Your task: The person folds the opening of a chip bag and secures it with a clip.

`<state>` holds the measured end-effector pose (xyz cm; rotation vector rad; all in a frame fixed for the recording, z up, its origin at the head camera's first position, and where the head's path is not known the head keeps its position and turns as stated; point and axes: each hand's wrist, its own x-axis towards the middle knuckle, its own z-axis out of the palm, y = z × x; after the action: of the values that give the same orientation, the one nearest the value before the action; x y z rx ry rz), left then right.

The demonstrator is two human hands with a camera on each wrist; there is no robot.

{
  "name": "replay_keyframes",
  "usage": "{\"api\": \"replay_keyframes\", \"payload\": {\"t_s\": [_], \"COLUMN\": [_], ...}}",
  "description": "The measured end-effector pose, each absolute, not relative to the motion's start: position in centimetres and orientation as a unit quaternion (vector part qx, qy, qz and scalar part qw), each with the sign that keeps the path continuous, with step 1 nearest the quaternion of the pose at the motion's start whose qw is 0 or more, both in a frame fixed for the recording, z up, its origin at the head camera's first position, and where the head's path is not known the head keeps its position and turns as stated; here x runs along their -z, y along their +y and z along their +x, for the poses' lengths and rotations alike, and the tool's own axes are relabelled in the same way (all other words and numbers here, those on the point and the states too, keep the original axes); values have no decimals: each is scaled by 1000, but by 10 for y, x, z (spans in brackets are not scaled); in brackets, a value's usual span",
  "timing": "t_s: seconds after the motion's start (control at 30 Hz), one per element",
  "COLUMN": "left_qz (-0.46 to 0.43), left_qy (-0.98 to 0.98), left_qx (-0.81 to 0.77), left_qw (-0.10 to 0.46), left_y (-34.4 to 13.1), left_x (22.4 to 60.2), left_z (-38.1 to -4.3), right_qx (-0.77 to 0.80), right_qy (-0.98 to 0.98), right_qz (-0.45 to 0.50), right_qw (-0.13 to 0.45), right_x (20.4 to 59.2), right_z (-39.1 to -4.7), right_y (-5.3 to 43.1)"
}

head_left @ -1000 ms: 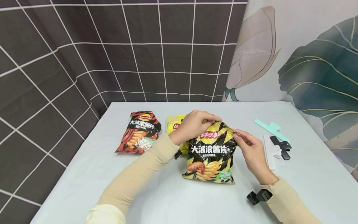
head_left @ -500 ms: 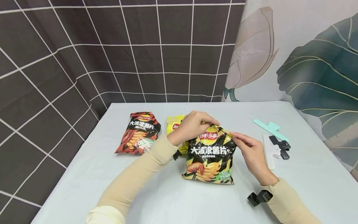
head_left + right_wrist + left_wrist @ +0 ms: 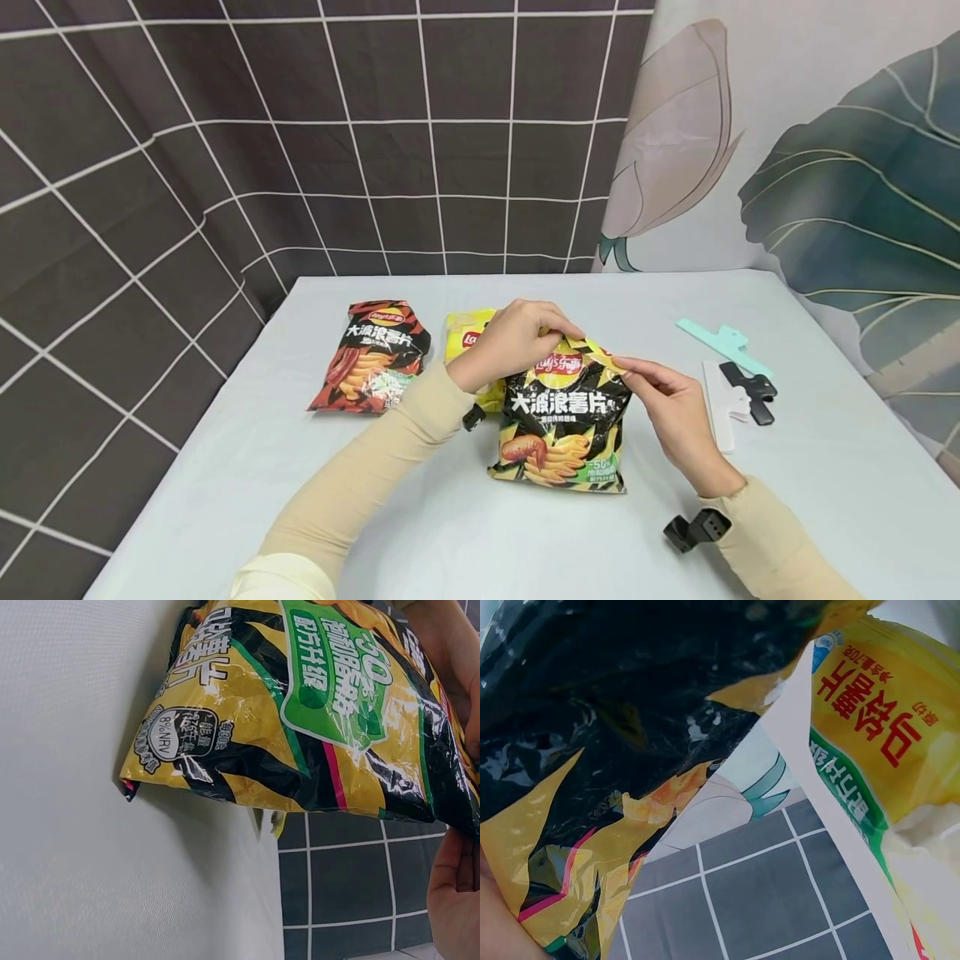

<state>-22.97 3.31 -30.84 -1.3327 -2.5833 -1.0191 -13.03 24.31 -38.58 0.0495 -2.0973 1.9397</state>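
A black and yellow bag of potato chips (image 3: pixel 562 425) stands nearly upright on the table in the head view, its printed front towards me. My left hand (image 3: pixel 517 342) pinches its top edge near the left, the fingers bent over the rim. At the top right corner, my right hand (image 3: pixel 672 412) pinches the bag between thumb and fingers. A yellow strip along the top edge looks folded over. The left wrist view shows the glossy bag (image 3: pixel 645 697) close up; the right wrist view shows its lower corner (image 3: pixel 142 761) near the tabletop.
Behind the left hand lies a yellow chip bag (image 3: pixel 461 333), partly covered. A red chip bag (image 3: pixel 378 358) lies to the left. On the right are a mint-green bag clip (image 3: pixel 723 346), a white clip (image 3: pixel 718 408) and a black clip (image 3: pixel 753 392).
The bag's top edge has come down a little, and a yellow strip now shows along it. Both hands have shifted slightly left and keep their pinch.
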Motion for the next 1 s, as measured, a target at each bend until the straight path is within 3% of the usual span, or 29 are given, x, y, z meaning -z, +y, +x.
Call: {"api": "replay_keyframes", "payload": {"t_s": [0.67, 1.0], "left_qz": [-407, -415], "left_qy": [-846, -854], "left_qx": [345, 314], "left_qw": [-6, 19], "left_y": [31, 32], "left_x": [309, 310], "left_z": [-229, -228], "right_qx": [-704, -658], "right_qy": [-696, -740], "right_qz": [45, 2], "right_qw": [136, 143], "right_x": [388, 386], "right_z": [-130, -132], "right_y": [242, 239]}}
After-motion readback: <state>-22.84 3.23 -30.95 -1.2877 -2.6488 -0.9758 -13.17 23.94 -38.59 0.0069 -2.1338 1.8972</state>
